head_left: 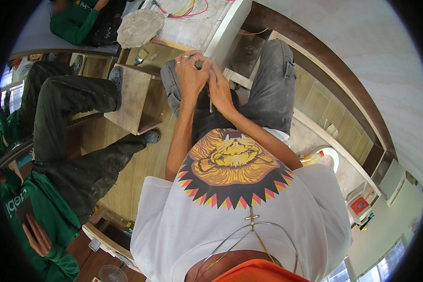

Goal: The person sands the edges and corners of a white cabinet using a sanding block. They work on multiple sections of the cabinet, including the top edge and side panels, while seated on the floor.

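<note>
My left hand, with rings on its fingers, is curled near my left knee, thumb bent toward the fingertips. Touching it from the right is my right hand, its fingers closed and partly hidden behind the left one. Whatever lies between the fingers, if anything, is too small or covered to make out. Both hands are over my grey trousers, just in front of a pale board. A thin light cord hangs below the right hand.
Red and yellow wires lie on the board beside a beige cloth bundle. At left sits another person in a green top, one foot on a wooden box. On a ledge at right are a white tape roll and a red-and-white device.
</note>
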Available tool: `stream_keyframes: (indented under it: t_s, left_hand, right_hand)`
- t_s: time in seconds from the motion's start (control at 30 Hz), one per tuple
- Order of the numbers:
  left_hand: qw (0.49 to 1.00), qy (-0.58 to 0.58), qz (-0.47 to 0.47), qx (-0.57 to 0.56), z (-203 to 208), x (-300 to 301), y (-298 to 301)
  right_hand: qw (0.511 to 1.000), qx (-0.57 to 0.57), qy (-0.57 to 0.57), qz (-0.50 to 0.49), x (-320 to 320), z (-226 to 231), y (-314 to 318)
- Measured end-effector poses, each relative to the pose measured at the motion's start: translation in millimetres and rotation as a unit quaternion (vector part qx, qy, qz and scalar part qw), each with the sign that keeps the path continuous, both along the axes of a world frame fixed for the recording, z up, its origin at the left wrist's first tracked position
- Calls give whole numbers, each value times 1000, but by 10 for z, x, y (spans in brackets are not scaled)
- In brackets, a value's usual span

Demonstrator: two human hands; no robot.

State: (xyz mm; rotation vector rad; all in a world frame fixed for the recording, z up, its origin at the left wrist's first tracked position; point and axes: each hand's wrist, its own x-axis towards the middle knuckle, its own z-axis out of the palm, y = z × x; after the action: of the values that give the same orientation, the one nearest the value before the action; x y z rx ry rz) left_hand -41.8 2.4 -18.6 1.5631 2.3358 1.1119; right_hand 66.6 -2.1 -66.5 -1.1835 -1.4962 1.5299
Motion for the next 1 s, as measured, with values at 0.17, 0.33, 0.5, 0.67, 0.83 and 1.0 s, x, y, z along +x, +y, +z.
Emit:
stream_keyframes:
  t_s: [0.17, 0.33, 0.5, 0.67, 0.83, 1.0]
  left_hand:
    - [1000, -5, -2, -4, -34, -51, 9]
    - [999, -30, -18, -11, -6, -94, 48]
    - [999, -20, -4, -35, 0, -71, 46]
    - [999, 28, 10, -29, -90, -74, 98]
    - [999, 36, -1, -31, -71, -129, 149]
    - [998, -12, -20, -51, 61, -145, 113]
  right_hand:
    - [995, -103, 16, 4, 12, 299, 25]
    - [999, -38, 14, -16, -36, 154, 29]
    - [1000, -10, 15, -22, -54, 64, 5]
    - [997, -70, 10, -1, -26, 235, 78]
    - [999, -47, 16, -15, -68, 128, 102]
    - [999, -39, 11, -15, -71, 147, 60]
